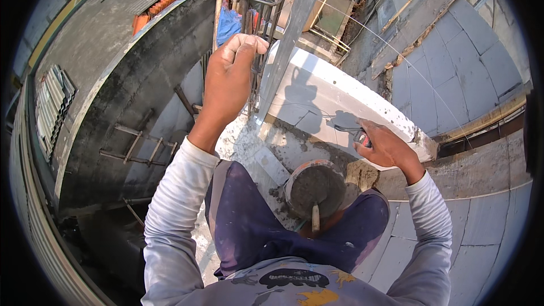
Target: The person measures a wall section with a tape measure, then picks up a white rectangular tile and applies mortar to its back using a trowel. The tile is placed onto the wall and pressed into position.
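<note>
My left hand [235,65] is raised beside an upright metal channel [290,39], its thumb and fingers pinched together. What lies in the pinch, if anything, is too small to make out. Low over the white block [334,88], my right hand [388,144] is closed around a small red and black hand tool [362,137], whose far end blurs into its shadow. Between my knees stands a round bucket [292,184] of grey mortar. A trowel [315,218] rests in it, its wooden handle toward me.
A taut string [408,62] runs diagonally on the right. Left of me, a dark rendered wall [113,113] borders a drop with a wooden ladder [136,146]. Light grey block walls [447,62] rise at right. Rods and poles [249,0] stand ahead.
</note>
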`<state>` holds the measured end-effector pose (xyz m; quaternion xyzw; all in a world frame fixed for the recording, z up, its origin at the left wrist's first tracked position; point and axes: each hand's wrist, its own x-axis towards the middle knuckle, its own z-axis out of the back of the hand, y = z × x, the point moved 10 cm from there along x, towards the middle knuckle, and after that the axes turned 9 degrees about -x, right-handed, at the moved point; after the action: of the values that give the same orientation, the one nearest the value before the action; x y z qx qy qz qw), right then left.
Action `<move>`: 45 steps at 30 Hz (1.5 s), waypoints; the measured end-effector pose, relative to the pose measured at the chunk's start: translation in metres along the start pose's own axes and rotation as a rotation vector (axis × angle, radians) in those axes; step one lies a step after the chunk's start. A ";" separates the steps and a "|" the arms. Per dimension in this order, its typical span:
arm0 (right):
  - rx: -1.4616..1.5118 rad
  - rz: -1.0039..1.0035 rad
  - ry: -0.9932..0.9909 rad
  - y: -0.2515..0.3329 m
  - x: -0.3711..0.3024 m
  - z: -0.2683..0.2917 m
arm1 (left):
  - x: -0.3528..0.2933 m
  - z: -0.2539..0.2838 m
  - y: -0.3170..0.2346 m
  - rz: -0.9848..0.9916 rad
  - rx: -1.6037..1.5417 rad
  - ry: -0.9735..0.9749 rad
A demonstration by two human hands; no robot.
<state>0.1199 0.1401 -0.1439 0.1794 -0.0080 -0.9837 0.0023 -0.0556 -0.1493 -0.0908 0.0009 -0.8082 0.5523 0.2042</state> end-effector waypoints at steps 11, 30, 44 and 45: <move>-0.011 0.335 0.055 0.041 0.200 -0.333 | 0.004 -0.020 0.006 0.041 -0.019 0.026; 0.537 0.301 -0.154 0.036 0.205 0.226 | 0.004 0.006 -0.003 0.131 -0.113 -0.027; 0.799 0.354 0.149 0.037 0.224 0.216 | 0.010 0.022 0.009 0.205 -0.188 -0.034; 0.799 0.341 0.152 0.035 0.226 0.216 | 0.011 0.022 0.008 0.199 -0.189 -0.035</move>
<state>-0.1675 0.1070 -0.0211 0.2343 -0.4170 -0.8730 0.0955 -0.0744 -0.1630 -0.1015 -0.0888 -0.8562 0.4911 0.1338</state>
